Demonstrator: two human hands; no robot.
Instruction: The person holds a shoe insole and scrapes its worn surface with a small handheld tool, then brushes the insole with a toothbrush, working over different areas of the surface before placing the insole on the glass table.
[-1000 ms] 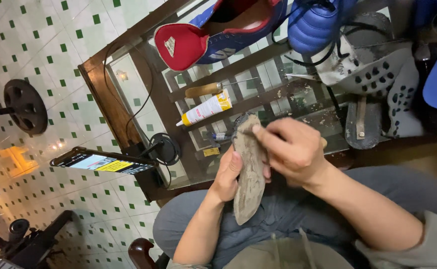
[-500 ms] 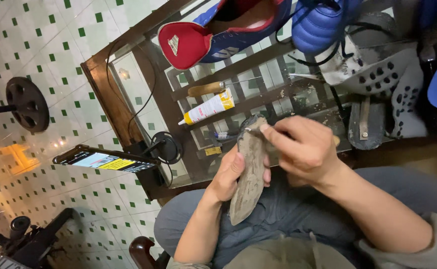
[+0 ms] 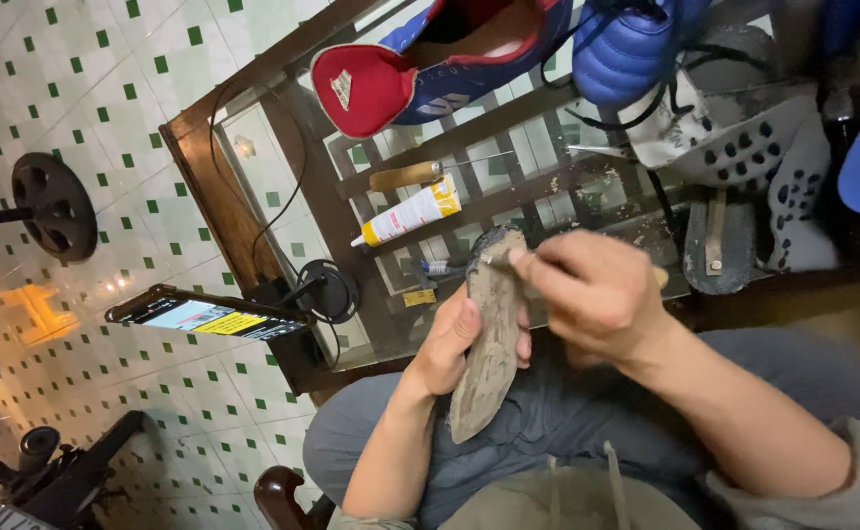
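Head view, looking down at a seated lap in grey trousers. Left hand (image 3: pixel 454 339) wrapped around the side of a worn grey shoe sole (image 3: pixel 491 334), grip clamped on it, thumb along its edge, sole held upright-tilted over the lap with its toe end at the desk's near edge. Right hand (image 3: pixel 592 294) bent at the wrist above the sole's upper end, fingers pinched together on a small thin tool (image 3: pixel 496 261) whose tip touches the sole; a yellowish handle end showing just past the knuckles. Right forearm crossing in from the lower right, grey sleeve pushed up.

Ahead, a glass-topped desk (image 3: pixel 224 186) with a dark wooden frame and slats beneath. On it: a red and blue sports shoe (image 3: pixel 420 69), a dark blue shoe (image 3: pixel 626 49), a white tube with yellow end (image 3: pixel 408 214), a wooden-handled awl (image 3: pixel 420 174), a perforated white upper (image 3: pixel 744 137). At the desk's left edge, a phone (image 3: pixel 199 314) on a stand, screen lit, cable looping across the glass. White floor tiles with small green squares; a black round weight (image 3: pixel 54 204) on a bar at left.

Compared with half a second before: same hold on the sole, right hand shifted slightly lower along its top end, everything on the desk unchanged.
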